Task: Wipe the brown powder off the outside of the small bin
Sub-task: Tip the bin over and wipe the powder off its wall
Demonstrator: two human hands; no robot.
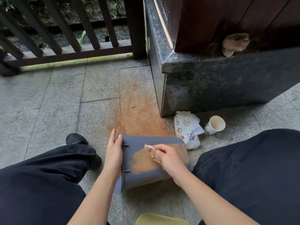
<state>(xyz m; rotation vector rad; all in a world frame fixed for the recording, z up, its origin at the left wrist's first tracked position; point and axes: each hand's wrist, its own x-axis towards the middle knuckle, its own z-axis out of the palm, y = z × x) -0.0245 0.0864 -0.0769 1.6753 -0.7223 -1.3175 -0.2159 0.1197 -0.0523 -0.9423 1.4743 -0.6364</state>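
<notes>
**Wiping brown powder from a small bin on a stone floor**

Head view: A person is sitting or crouching low over a grey paved floor (56, 98), looking down between two dark-trousered legs. A small dark grey bin (146, 174) is lying on its side on the floor between the knees. Brown powder (142, 158) is covering a broad patch of its upward-facing side. The left hand (114, 151) is steadying the bin at its left edge, fingers fairly straight and the grip loose, with the thumb lying over the top edge. The right hand (168, 157) is pinching a stained wipe (150, 151) in a narrow grip, pressing it against the powdered patch. More brown powder is lying spread across the paving beyond the bin, towards a dark stone plinth (219, 82). Near the plinth's corner, to the right of the bin, a printed wrapper (186, 129) and a tipped paper cup (215, 125) are lying on the floor, just beside each other. A crumpled brownish cloth (235, 43) is sitting on top of the plinth against dark wooden boards. A dark wooden railing (65, 38) is running along the far edge.
</notes>
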